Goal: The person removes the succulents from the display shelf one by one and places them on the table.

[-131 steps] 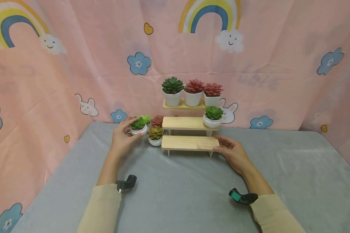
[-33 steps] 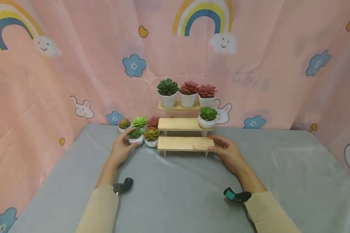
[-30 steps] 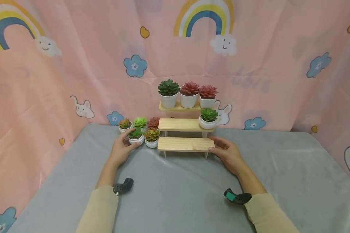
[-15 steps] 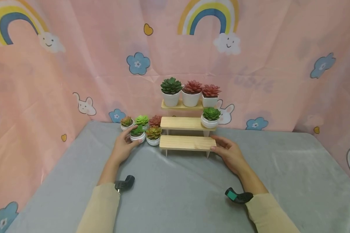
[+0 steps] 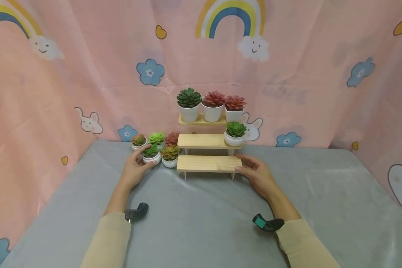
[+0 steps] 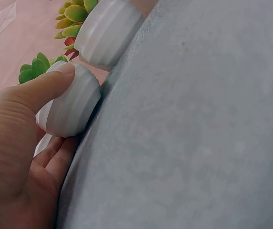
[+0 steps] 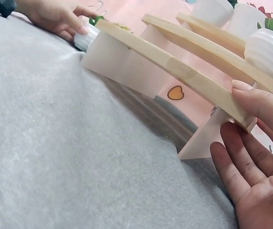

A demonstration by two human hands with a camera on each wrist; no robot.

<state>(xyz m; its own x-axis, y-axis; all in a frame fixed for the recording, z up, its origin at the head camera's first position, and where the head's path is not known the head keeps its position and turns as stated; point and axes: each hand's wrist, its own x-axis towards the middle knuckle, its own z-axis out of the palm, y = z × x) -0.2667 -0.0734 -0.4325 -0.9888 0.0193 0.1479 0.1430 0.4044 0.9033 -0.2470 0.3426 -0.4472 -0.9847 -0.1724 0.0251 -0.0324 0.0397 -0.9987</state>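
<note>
My left hand [image 5: 134, 168] has thumb and fingers around the white pot of a small green succulent [image 5: 152, 152], which stands on the table left of the wooden stand. In the left wrist view the thumb lies on the ribbed white pot [image 6: 74, 102]. My right hand [image 5: 257, 173] grips the right end of the lowest board of the three-step wooden stand [image 5: 209, 163], thumb on the board's front edge and fingers below it [image 7: 243, 157]. Beside the left hand's pot is a yellow-green succulent with reddish tips [image 5: 170, 154] in another white pot.
Behind stand an orange-green succulent [image 5: 139, 140], a bright green one [image 5: 156, 139] and a dark red one [image 5: 172, 139]. The top board holds a dark green succulent [image 5: 189, 98] and two red ones [image 5: 213, 99]; another green succulent [image 5: 235, 130] sits on the middle board's right end.
Since the oldest frame, my left hand has brought the green succulent down toward the front, uncovering the orange-green one. Over the last second only the head view shifts; the right hand keeps its grip.
</note>
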